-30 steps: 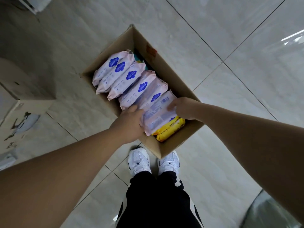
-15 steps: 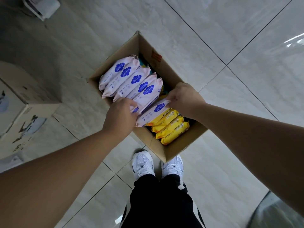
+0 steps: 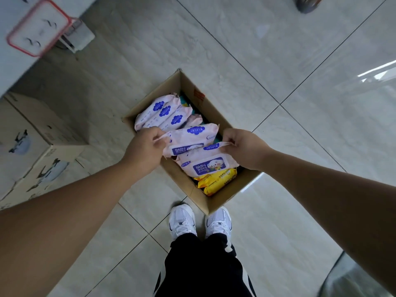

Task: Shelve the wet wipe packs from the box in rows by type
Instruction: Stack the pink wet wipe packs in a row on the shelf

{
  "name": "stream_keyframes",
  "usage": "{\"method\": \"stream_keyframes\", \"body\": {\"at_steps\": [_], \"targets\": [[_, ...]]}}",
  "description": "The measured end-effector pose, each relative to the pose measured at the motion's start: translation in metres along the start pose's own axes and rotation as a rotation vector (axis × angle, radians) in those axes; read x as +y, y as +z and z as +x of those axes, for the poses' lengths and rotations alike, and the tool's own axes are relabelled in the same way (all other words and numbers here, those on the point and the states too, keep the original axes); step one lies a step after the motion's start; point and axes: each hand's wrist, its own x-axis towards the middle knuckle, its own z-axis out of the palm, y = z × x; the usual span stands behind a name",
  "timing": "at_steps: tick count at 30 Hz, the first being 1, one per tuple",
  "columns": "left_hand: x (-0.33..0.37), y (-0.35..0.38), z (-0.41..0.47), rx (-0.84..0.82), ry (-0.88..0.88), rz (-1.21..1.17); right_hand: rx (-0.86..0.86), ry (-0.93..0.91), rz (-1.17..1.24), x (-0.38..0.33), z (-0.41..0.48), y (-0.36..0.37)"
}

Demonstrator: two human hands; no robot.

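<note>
An open cardboard box (image 3: 216, 202) stands on the tiled floor in front of my feet. Pink wet wipe packs (image 3: 162, 113) with blue labels stand in a row at its far end. Yellow packs (image 3: 216, 180) lie at its near end. My left hand (image 3: 143, 148) and my right hand (image 3: 244, 146) pinch the two ends of a bundle of pink packs (image 3: 199, 155), raised above the box. The nearest pack in the bundle shows a blue "BABY WIPES" label.
Stacked cardboard boxes (image 3: 32, 151) stand to the left on the floor. A white surface with a red-framed sign (image 3: 36, 26) is at the top left. My white shoes (image 3: 199, 221) touch the box's near corner. Glossy floor tiles spread to the right.
Both hands have gathered the nearest pink packs and lifted them up out of the row, turning their labelled faces toward me. More of the yellow packs shows underneath.
</note>
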Motion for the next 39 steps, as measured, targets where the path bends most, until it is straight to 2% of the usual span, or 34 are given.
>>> {"method": "stream_keyframes", "body": {"at_steps": [4, 8, 16, 20, 25, 30, 35, 39], "targets": [[0.030, -0.025, -0.010, 0.041, -0.022, -0.114, 0.060, 0.013, 0.117, -0.014, -0.030, -0.025], [0.073, -0.059, -0.023, 0.064, -0.012, -0.117, 0.097, 0.010, 0.227, -0.035, -0.068, -0.058], [0.185, -0.152, -0.076, 0.028, 0.074, -0.148, 0.189, -0.090, 0.337, -0.101, -0.166, -0.156], [0.251, -0.213, -0.117, -0.016, 0.179, -0.114, 0.256, -0.138, 0.379, -0.144, -0.228, -0.208], [0.344, -0.297, -0.171, 0.034, 0.277, -0.165, 0.368, -0.234, 0.375, -0.207, -0.292, -0.279], [0.408, -0.390, -0.232, 0.122, 0.324, -0.190, 0.483, -0.387, 0.333, -0.280, -0.352, -0.347], [0.442, -0.468, -0.297, 0.202, 0.394, -0.218, 0.511, -0.537, 0.293, -0.353, -0.408, -0.393], [0.444, -0.524, -0.343, 0.267, 0.397, -0.231, 0.498, -0.636, 0.295, -0.407, -0.433, -0.410]]}}
